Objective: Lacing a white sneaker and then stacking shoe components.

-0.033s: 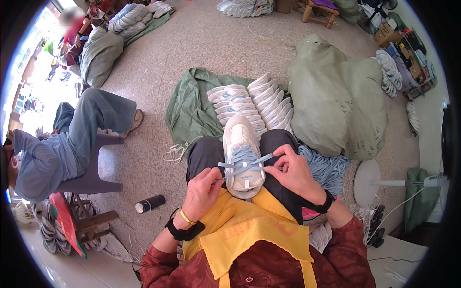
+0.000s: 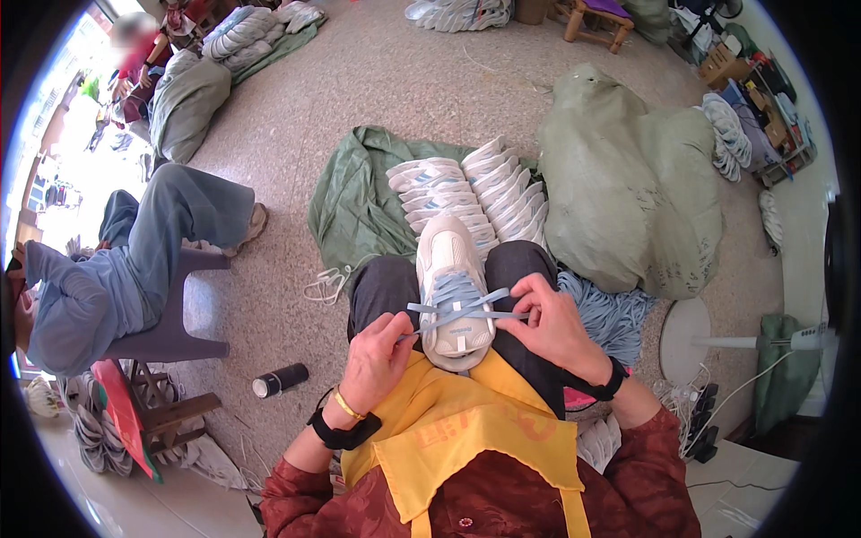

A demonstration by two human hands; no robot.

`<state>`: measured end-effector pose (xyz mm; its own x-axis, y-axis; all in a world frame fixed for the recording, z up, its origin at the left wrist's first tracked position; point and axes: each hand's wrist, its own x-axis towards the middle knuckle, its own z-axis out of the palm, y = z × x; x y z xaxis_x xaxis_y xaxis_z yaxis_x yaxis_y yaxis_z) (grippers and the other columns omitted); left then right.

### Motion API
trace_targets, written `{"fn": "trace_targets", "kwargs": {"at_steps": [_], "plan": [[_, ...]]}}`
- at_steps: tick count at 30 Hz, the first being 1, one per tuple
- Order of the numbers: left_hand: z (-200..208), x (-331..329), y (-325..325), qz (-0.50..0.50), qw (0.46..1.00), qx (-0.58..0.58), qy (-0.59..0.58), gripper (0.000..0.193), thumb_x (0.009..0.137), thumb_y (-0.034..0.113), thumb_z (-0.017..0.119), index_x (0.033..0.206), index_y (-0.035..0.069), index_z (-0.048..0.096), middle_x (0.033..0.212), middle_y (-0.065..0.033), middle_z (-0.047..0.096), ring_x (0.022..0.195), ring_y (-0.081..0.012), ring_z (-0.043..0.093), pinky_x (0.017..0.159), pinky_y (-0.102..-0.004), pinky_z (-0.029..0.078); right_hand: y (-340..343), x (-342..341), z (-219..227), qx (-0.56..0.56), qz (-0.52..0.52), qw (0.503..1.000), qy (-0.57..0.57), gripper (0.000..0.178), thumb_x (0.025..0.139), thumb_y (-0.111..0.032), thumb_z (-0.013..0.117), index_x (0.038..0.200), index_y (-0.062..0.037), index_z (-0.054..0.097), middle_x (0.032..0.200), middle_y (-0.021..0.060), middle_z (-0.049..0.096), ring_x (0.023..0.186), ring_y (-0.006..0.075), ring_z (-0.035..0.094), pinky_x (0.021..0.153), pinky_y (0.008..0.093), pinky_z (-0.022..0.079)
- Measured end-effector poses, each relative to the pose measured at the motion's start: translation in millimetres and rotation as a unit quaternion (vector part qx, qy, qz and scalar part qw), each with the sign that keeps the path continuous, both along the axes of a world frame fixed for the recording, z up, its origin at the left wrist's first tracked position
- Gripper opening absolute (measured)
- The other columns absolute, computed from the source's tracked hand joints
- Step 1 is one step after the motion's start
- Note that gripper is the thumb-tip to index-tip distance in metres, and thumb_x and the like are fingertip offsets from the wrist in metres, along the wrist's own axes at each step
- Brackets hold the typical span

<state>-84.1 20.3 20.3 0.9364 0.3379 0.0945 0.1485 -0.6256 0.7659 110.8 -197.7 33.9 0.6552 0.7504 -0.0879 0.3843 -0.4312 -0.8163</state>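
Hands (image 2: 375,357) (image 2: 558,330) pinching blue laces (image 2: 466,310), white sneaker (image 2: 445,244) between knees (image 2: 382,285)

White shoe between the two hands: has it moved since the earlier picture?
No, no visible shift either way: the white shoe has its toe at the same spot against the stacked shoes beyond it.

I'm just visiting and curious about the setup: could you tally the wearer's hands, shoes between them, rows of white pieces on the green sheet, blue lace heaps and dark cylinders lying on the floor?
Hands: 2 (left hand, right hand)
Shoe: 1
Rows of white pieces: 2
Blue lace heap: 1
Dark cylinder: 1
Total: 7
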Motion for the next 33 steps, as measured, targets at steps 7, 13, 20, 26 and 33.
{"fn": "trace_targets", "kwargs": {"at_steps": [7,13,20,26,33], "plan": [[6,1,2,0.001,0.997,0.08,0.003,0.014,0.087,0.003,0.069,0.092,0.004,0.056,0.079,-0.0136,0.054,0.078,-0.0353,0.059,0.068,-0.0447,0.049,-9,9,-1,0.024,0.032,0.988,-0.152,0.012,0.087,-0.005,0.073,0.096,-0.0038,0.065,0.085,0.0118,0.065,0.07,0.0322,0.065,0.061,0.0403,0.051],[8,-15,14,0.003,0.991,0.136,-0.004,0.013,0.085,0.004,0.07,0.087,0.005,0.057,0.078,-0.0112,0.055,0.078,-0.0332,0.056,0.069,-0.0427,0.047,-30,24,5,0.034,0.054,0.98,-0.189,0.013,0.09,-0.005,0.071,0.103,-0.0028,0.071,0.089,0.0135,0.066,0.077,0.0336,0.067,0.066,0.0394,0.052],[5,-48,30,0.045,0.985,0.161,0.028,0.011,0.084,0.003,0.069,0.086,0.004,0.058,0.08,-0.0114,0.058,0.08,-0.0344,0.055,0.074,-0.0447,0.046,-71,40,3,-0.015,-0.021,0.989,-0.144,0.012,0.092,-0.004,0.068,0.101,0.0006,0.074,0.086,0.016,0.071,0.074,0.033,0.069,0.067,0.0375,0.053],[1,-80,48,0.064,0.988,0.126,0.061,0.012,0.084,0.0,0.069,0.087,0.003,0.058,0.081,-0.012,0.06,0.08,-0.0357,0.055,0.075,-0.0446,0.046,-95,54,-12,-0.04,-0.04,0.992,-0.114,0.012,0.092,-0.004,0.068,0.101,0.0003,0.074,0.083,0.0159,0.07,0.07,0.03,0.068,0.064,0.0357,0.051],[7,-110,66,0.094,0.984,0.114,0.097,0.014,0.083,0.0,0.071,0.084,0.002,0.057,0.076,-0.0113,0.06,0.075,-0.0324,0.056,0.072,-0.0425,0.046,-113,68,-20,-0.059,-0.053,0.994,-0.08,0.013,0.092,-0.002,0.066,0.101,0.0007,0.075,0.08,0.0152,0.071,0.068,0.0268,0.068,0.064,0.0346,0.051]]}}
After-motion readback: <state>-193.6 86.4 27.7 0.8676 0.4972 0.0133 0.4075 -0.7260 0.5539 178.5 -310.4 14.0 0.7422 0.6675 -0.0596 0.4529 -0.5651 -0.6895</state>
